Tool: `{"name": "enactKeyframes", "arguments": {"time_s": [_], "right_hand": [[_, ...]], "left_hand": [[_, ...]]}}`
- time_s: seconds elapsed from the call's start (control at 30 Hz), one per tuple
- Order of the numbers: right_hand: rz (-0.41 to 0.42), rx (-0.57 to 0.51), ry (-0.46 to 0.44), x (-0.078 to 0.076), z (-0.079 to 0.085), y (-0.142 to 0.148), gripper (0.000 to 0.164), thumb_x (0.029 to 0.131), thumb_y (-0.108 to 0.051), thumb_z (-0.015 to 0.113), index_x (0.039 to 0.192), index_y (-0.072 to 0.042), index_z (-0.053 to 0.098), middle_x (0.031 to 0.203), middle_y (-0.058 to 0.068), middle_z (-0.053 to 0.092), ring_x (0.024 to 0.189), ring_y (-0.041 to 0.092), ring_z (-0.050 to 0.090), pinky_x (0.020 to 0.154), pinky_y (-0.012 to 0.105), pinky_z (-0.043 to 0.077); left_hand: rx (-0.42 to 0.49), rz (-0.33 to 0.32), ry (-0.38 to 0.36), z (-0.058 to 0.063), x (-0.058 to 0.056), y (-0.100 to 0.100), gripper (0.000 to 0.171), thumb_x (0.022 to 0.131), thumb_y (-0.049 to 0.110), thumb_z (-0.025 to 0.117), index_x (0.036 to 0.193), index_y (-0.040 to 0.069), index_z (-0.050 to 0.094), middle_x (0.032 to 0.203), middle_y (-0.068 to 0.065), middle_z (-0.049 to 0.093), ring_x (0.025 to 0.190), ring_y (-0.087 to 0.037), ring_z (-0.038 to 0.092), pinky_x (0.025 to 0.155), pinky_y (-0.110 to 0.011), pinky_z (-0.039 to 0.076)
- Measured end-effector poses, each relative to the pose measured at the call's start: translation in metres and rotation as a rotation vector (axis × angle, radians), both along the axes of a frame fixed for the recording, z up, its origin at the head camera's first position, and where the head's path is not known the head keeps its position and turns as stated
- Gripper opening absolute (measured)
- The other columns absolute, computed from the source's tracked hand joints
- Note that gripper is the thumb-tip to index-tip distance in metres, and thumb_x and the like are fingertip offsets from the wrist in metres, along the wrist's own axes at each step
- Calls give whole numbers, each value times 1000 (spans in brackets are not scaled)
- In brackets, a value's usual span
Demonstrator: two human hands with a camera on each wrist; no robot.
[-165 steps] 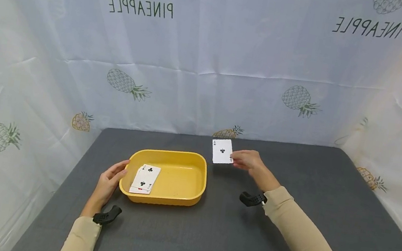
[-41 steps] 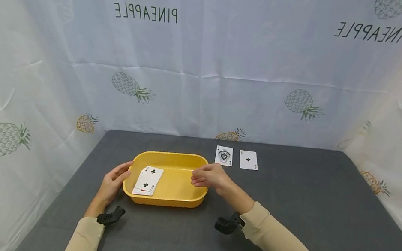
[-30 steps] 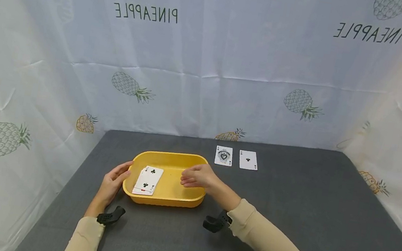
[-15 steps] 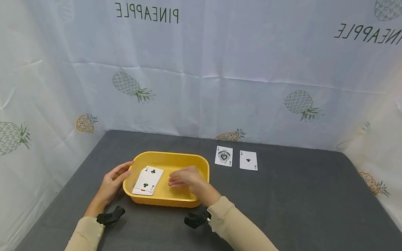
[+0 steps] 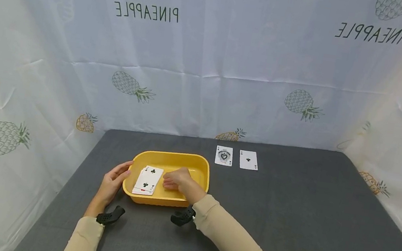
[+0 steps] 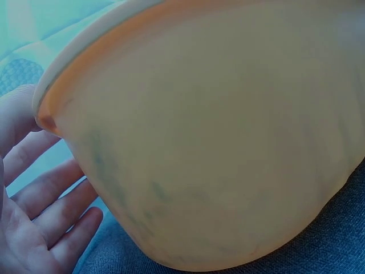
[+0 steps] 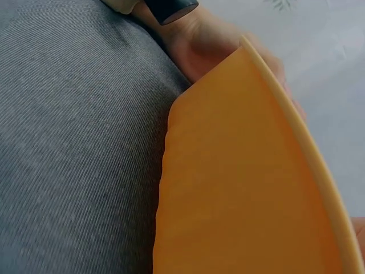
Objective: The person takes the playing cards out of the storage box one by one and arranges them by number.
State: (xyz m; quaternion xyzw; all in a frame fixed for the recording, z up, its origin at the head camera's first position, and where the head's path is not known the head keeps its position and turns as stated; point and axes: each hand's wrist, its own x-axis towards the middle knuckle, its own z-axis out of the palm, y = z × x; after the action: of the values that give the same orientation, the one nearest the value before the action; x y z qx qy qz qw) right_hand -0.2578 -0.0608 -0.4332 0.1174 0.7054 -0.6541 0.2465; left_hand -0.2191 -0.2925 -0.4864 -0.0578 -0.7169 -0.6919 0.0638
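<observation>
My left hand (image 5: 112,181) rests at the left end of a yellow tray (image 5: 163,201). In the left wrist view the thumb lies near the rim and the fingers (image 6: 65,208) stretch loosely along the outer wall. Over the tray's interior, my right hand (image 5: 179,181) reaches down with loosely bent fingers, just right of a small stack of playing cards (image 5: 150,178). A two of clubs tops the stack, and a card with a red mark peeks out beneath. Nothing shows in the right hand's fingers; the tray wall hides most of it in the right wrist view.
Behind the tray's right end, an ornate black ace card (image 5: 224,156) and an ace of clubs (image 5: 248,160) lie face up side by side on the dark grey table (image 5: 309,211). A pineapple-print curtain (image 5: 212,49) hangs behind and at both sides.
The ace of clubs, earlier in the right hand, lies on the table beside the ornate ace. The right hand has since moved left and down into the tray. The left hand stays put.
</observation>
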Motion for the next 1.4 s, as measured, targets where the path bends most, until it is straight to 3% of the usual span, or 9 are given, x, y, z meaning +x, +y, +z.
{"name": "enactKeyframes", "arguments": {"time_s": [0.3, 0.57, 0.83, 0.93, 1.1, 1.27, 1.4], "right_hand": [[-78, -17, -53, 1, 0, -9, 37, 84, -4, 71, 115, 7, 56, 97, 22, 73, 75, 23, 75, 65, 28, 59], [-94, -52, -87, -1, 1, -14, 40, 83, -1, 70, 118, 7, 54, 101, 24, 72, 84, 29, 75, 75, 33, 59], [-144, -86, -76, -4, -2, -24, 46, 79, 4, 72, 121, 8, 53, 98, 23, 73, 67, 20, 72, 75, 32, 59], [-164, -44, -60, -6, -3, -31, 33, 78, 4, 74, 108, 9, 62, 82, 17, 73, 54, 14, 65, 72, 30, 59], [-151, 104, -23, -12, -8, -41, 19, 75, 2, 77, 90, 6, 66, 54, 5, 57, 39, 10, 53, 48, 22, 53], [-83, 204, 26, -14, -10, -43, 17, 74, -1, 79, 78, 6, 65, 48, 4, 53, 35, 9, 49, 39, 18, 46], [-68, 229, 23, -13, -8, -44, 18, 75, -1, 78, 83, 8, 65, 49, 5, 53, 35, 9, 50, 40, 18, 46]], "left_hand": [[-7, 13, -15, -1, -1, 0, 48, 98, 13, 53, 138, -12, 40, 115, 24, 62, 105, 8, 61, 85, -10, 51], [2, 11, -10, -3, -2, 3, 47, 98, 12, 54, 138, -11, 41, 114, 23, 63, 103, 8, 61, 84, -11, 52], [13, 14, 0, -3, -2, 2, 45, 98, 11, 53, 136, -11, 42, 113, 24, 63, 103, 8, 60, 85, -10, 51], [12, 18, 2, -2, -2, 2, 45, 98, 11, 53, 136, -12, 43, 112, 24, 63, 103, 9, 60, 85, -10, 51], [6, 22, -2, -2, -2, 2, 45, 98, 12, 54, 135, -11, 44, 112, 23, 63, 102, 8, 61, 84, -11, 51], [5, 25, -15, -1, -2, 2, 46, 98, 13, 54, 136, -10, 43, 113, 23, 63, 102, 8, 61, 84, -11, 52], [3, 32, -12, -1, -2, 2, 46, 98, 12, 54, 136, -11, 43, 112, 24, 64, 102, 8, 61, 85, -11, 51]]}}
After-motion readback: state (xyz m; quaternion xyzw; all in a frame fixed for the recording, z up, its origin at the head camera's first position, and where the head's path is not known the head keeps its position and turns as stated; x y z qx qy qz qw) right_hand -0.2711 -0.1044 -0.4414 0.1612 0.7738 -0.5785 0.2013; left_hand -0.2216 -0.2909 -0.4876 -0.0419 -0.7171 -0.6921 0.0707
